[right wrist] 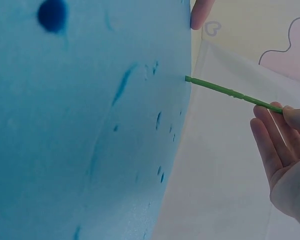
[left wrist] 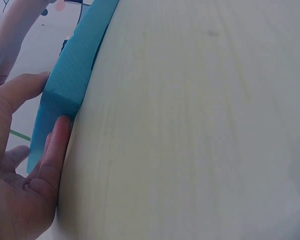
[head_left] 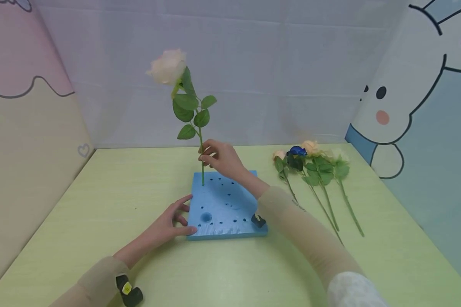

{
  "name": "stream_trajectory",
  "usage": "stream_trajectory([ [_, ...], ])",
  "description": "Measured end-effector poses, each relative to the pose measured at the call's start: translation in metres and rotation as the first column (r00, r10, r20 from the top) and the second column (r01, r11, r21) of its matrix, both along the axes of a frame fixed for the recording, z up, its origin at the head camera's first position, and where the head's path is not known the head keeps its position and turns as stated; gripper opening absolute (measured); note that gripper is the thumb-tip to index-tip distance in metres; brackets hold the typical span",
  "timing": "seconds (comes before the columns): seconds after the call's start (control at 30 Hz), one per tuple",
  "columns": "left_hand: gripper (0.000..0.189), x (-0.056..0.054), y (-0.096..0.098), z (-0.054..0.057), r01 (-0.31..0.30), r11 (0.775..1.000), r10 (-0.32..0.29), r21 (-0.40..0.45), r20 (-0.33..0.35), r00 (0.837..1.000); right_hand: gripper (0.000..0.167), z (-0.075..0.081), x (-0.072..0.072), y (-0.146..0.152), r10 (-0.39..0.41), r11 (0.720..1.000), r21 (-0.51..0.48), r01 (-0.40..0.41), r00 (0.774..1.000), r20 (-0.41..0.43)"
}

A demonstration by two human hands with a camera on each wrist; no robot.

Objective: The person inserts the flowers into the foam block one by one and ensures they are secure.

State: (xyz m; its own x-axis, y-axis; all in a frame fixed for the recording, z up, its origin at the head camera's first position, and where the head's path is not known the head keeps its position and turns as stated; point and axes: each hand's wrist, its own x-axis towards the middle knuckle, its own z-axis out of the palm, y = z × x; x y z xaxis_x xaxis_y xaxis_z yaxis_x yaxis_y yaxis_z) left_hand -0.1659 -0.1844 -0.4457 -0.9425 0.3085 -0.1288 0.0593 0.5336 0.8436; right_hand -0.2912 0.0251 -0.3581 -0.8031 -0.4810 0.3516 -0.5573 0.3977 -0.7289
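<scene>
A tall artificial white rose with green leaves stands nearly upright over the far left part of a blue foam board. My right hand pinches its stem between thumb and fingertips, well above the board. The stem's lower end meets the board's surface among small holes. My left hand holds the board's near left corner, thumb at the front and fingers along the left side. In the left wrist view, the fingers lie against the board's side, low by the tabletop.
To the right on the table lie several flowers: a blue rose, a peach rose, a smaller pale pink one and a whitish one. Their stems point toward the near side. A white cloth hangs behind.
</scene>
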Motion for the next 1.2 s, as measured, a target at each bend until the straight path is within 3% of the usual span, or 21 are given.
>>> stream_trajectory([
  [0.4, 0.095, -0.0022, -0.0020, -0.0056, -0.019, 1.000, 0.019, -0.007, 0.020, 1.000, 0.013, 0.0046, -0.0026, -0.0022, 0.055, 0.994, 0.090, -0.057, 0.998, 0.027],
  [0.77, 0.095, -0.0024, -0.0012, -0.0041, -0.019, 1.000, 0.019, 0.002, 0.029, 0.999, 0.011, 0.0018, -0.0036, -0.0029, 0.048, 0.996, 0.077, -0.051, 0.998, 0.037],
  [1.2, 0.096, -0.0029, -0.0022, -0.0045, -0.018, 1.000, 0.018, 0.006, 0.036, 0.999, 0.010, -0.0045, -0.0036, -0.0057, 0.095, 0.989, 0.114, -0.099, 0.995, 0.041],
])
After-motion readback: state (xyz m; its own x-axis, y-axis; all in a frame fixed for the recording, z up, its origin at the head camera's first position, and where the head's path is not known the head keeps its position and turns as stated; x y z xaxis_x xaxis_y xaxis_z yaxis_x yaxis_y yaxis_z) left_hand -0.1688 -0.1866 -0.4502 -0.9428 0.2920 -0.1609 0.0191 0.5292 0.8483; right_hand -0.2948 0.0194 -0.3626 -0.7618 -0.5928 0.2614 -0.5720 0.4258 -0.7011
